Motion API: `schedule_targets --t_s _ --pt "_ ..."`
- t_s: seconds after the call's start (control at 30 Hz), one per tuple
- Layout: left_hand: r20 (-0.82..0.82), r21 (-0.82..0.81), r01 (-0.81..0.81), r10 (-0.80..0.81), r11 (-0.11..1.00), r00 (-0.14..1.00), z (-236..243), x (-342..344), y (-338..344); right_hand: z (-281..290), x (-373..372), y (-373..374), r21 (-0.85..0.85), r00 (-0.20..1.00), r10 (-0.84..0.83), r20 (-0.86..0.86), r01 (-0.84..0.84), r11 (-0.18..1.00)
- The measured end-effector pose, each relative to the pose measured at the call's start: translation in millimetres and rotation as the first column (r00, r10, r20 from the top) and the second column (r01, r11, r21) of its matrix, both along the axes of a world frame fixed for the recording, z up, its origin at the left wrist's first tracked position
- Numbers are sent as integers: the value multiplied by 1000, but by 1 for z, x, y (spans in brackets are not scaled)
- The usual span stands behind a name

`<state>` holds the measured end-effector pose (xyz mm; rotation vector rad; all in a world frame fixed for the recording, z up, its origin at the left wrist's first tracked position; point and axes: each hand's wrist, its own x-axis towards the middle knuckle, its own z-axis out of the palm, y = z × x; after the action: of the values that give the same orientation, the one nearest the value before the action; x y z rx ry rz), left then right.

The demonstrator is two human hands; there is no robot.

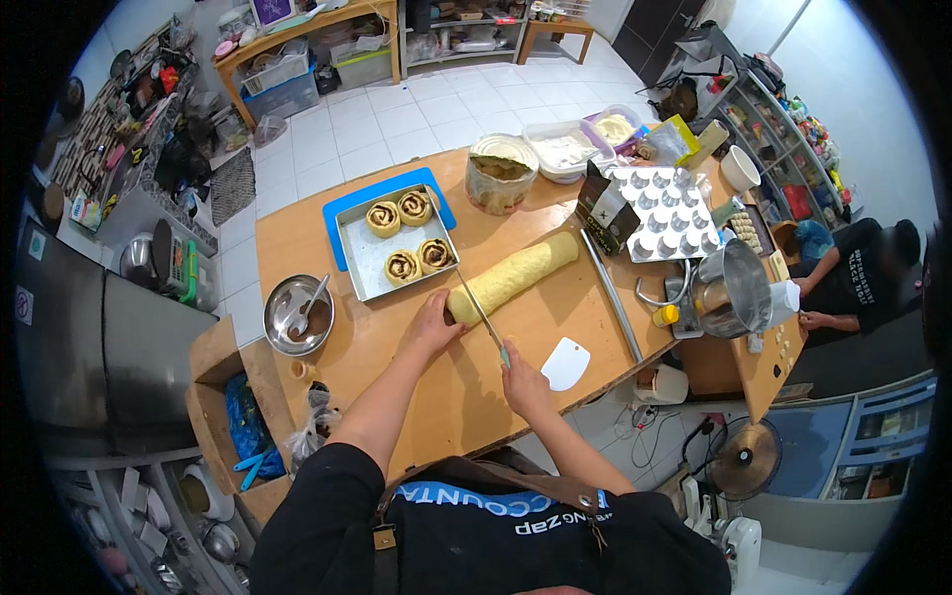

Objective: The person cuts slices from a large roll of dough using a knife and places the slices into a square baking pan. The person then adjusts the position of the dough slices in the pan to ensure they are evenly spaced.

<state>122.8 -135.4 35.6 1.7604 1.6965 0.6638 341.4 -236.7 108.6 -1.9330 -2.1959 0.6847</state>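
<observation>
knife in right hand crosses yellow dough roll.

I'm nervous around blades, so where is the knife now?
In the head view, the knife is near the middle, in the right hand, its blade across the yellow dough roll near its left end, beside the left hand.

Large white and blue lettering crosses the chest of the wearer's black shirt, lower centre of the frame. Smaller white lettering stands on a co-worker's black shirt, far right. A black package, right of the upper centre, bears a pale mark. At far left, the grey refrigerator carries two small stickers, too small to read.
</observation>
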Motion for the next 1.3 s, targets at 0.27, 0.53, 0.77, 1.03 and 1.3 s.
schedule_targets --t_s 0.27,0.53,0.77,1.03,1.3 --pt "-13 10 0 0 1000 1000 4 -1 -1 6 3 7 -38 1000 28 15 -27 999" --pt "-161 34 73 -67 997 985 6 6 5 3 -4 22 36 997 70 -10 -70 997" --pt "-96 145 -13 27 989 995 14 19 -2 13 -5 34 70 1000 -6 16 5 998" --pt "-122 265 70 -39 962 992 3 15 -2 0 -5 43 135 994 106 40 -111 985" --pt "-53 303 33 -18 952 998 3 17 -3 -1 -10 45 130 989 115 96 -127 983"
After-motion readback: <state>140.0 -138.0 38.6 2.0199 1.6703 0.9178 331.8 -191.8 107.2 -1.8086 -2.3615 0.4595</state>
